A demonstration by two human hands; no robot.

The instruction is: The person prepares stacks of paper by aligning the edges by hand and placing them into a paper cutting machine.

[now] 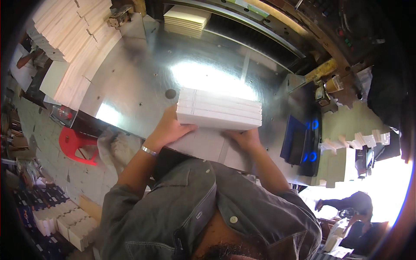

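A stack of white paper blocks (219, 110), several layers thick with ridged joints between them, sits near the front edge of the metal table (151, 89). Its long side runs crosswise, tipped slightly down to the right. The left hand (170, 128) grips its left end; the right hand (248, 139) touches its near right corner.
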